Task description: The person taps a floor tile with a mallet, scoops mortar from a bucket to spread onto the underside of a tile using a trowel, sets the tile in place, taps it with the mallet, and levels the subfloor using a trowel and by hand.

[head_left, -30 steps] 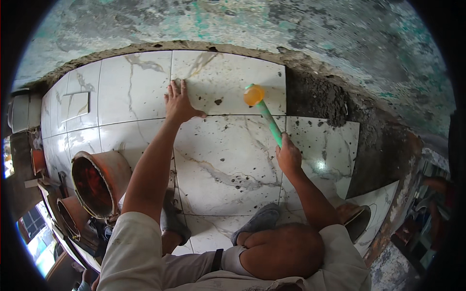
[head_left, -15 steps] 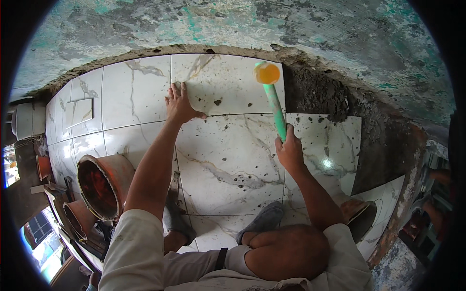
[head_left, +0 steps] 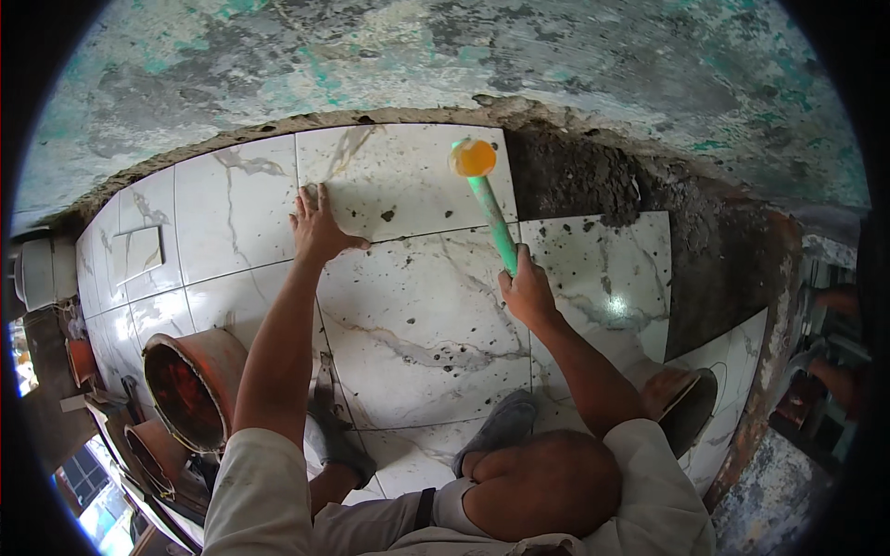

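With fingers spread, my left hand (head_left: 320,232) lies on the upper white marble-patterned tile (head_left: 408,181), near the seam with the tile below (head_left: 417,343). My right hand (head_left: 527,283) grips the green handle of a mallet (head_left: 493,219). Its round orange head (head_left: 474,158) is over the upper tile's right part; I cannot tell whether it touches. Dark specks dot the tiles. To the right of the upper tile lies dark, rough mortar (head_left: 584,171), bordered below by another tile (head_left: 603,269).
A weathered grey-green wall (head_left: 445,56) runs along the far side. Large mortar-stained buckets (head_left: 185,389) stand at left, another container (head_left: 686,417) at lower right. A small loose tile piece (head_left: 137,250) lies at far left. My shoes (head_left: 496,426) rest on the tiles.
The mallet head rose up and rightward from the tile's middle, then came slightly back down. My left hand stayed on the tile. The whole view has shifted a little.
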Demonstrator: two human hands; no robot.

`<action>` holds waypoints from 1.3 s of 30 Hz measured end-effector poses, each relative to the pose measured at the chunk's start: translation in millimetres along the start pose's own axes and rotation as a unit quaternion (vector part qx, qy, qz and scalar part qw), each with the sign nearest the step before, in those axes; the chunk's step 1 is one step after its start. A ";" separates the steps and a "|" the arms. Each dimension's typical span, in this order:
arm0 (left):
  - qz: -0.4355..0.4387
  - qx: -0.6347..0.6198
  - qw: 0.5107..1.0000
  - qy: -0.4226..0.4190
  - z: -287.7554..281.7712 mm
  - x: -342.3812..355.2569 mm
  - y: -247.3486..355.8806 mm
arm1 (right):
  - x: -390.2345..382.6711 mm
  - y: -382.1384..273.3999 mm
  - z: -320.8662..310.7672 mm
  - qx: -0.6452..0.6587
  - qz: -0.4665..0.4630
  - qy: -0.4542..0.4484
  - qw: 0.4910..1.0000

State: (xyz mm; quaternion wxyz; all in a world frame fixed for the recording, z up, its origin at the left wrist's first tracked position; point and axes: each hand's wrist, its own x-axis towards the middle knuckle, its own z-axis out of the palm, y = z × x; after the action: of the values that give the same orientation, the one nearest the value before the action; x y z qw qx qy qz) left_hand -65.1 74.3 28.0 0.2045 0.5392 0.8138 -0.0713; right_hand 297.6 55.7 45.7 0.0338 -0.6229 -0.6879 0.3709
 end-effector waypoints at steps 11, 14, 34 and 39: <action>0.009 -0.013 1.000 0.011 0.9 -0.7 -0.4 | -10.1 3.3 9.0 0.027 -0.025 0.020 0.999; 0.012 -0.004 1.000 0.016 2.6 3.4 -2.2 | -9.9 6.4 19.4 0.032 0.017 -0.037 0.999; -0.008 -0.012 1.000 -0.005 -4.6 -4.8 -7.2 | 41.5 -82.9 42.2 0.105 -0.067 -0.047 0.991; -0.006 -0.016 1.000 0.007 -3.4 -4.2 -8.9 | 41.3 -93.6 40.4 0.052 -0.067 -0.065 0.994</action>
State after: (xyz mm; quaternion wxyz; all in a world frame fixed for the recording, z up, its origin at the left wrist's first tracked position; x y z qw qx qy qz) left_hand -72.6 68.2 31.9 0.2069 0.5311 0.8197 -0.0561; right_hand 190.1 78.1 51.0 0.0460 -0.5478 -0.7084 0.4427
